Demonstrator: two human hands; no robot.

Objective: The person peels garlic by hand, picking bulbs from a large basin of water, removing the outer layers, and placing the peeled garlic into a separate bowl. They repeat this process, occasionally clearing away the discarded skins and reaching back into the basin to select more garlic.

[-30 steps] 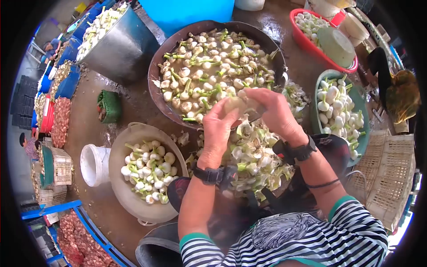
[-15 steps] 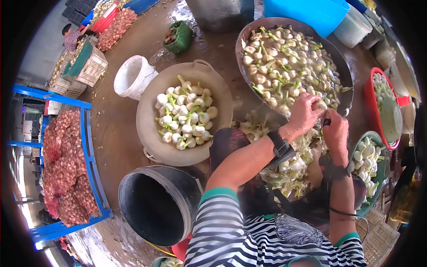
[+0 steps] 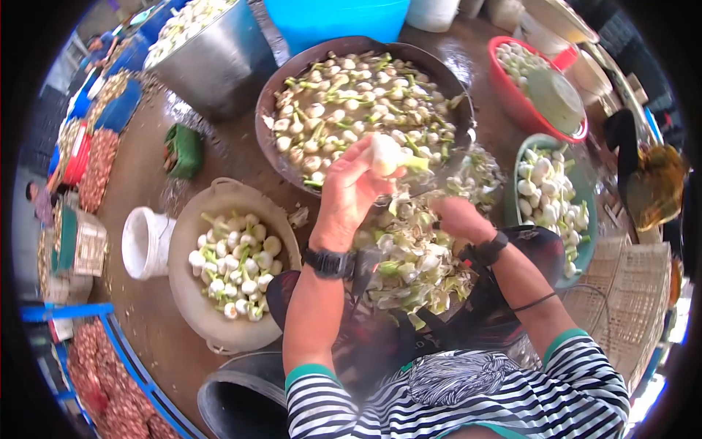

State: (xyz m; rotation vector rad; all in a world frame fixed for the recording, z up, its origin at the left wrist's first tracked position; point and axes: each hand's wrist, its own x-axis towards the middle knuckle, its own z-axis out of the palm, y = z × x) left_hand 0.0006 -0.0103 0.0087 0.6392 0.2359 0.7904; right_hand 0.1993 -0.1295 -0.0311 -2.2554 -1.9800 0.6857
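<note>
My left hand [image 3: 349, 192] pinches a white bulb [image 3: 385, 155] with a short green stem pointing right, held above the near edge of a large dark basin [image 3: 265, 128]. In that basin, many bulbs lie in murky water. My right hand [image 3: 461, 218] is closed and lower, over a heap of peeled skins [image 3: 417, 256]; a small dark thing shows at its fingers, too blurred to name. To the left, a beige basin [image 3: 186, 293] holds cleaned white bulbs. A green basin [image 3: 585, 190] on the right holds more of them.
A white bucket [image 3: 148, 241], a green basket [image 3: 183, 150] and a dark bucket [image 3: 241, 391] stand on the left. A metal tub [image 3: 219, 73], a blue tub [image 3: 336, 22] and a red basin [image 3: 512, 99] are farther off. A person [image 3: 42, 201] is at far left.
The view has swung back left since half a second ago. My hands have moved apart; my left hand now holds up a whiter bulb, and my right hand has dropped toward the skins.
</note>
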